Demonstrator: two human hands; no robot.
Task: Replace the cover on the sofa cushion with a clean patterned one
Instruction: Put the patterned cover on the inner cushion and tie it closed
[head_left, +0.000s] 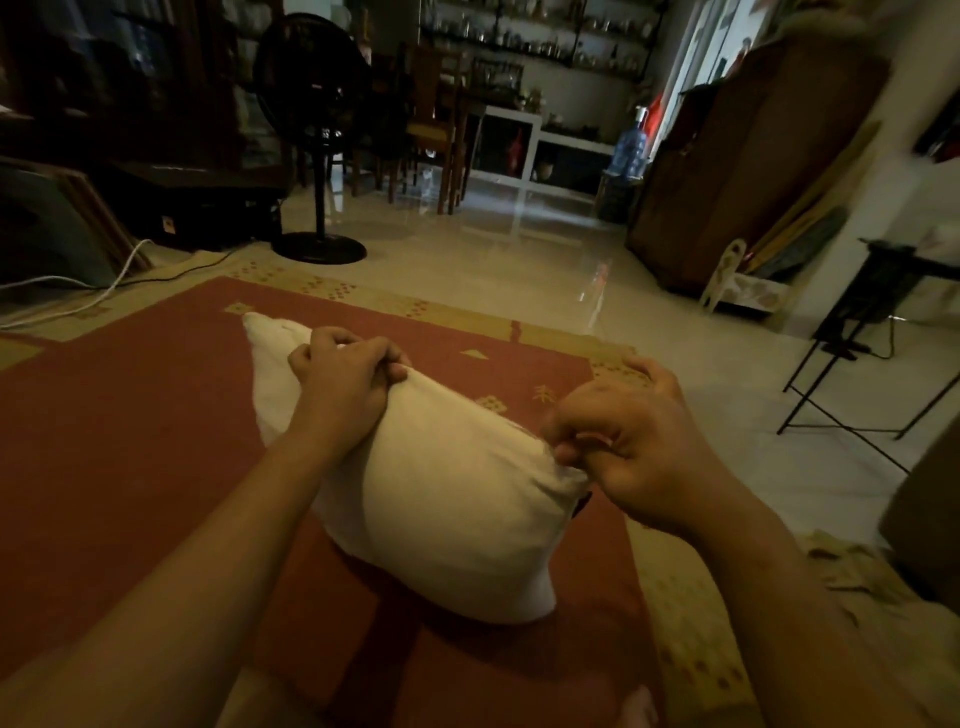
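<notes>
Red carpet lies under our white cushion, which we hold up between both hands. Our left hand grips its far top edge; our right hand pinches the near right corner, fingers curled into the fabric.

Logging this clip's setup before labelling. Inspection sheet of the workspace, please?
Surface: red rug with a yellow border, on a tiled floor.
Job's things: plain white cushion, held upright over the rug.
Clutter: crumpled beige cloth at the rug's right edge; cannot tell if it is a cover.
Grippers: left hand grips the cushion's top edge; right hand pinches its right corner.
Cables: white cable and dark cord on the floor, far left.
Surroundings: fan, chairs, water bottle, cabinet, black stand; dim light.
</notes>
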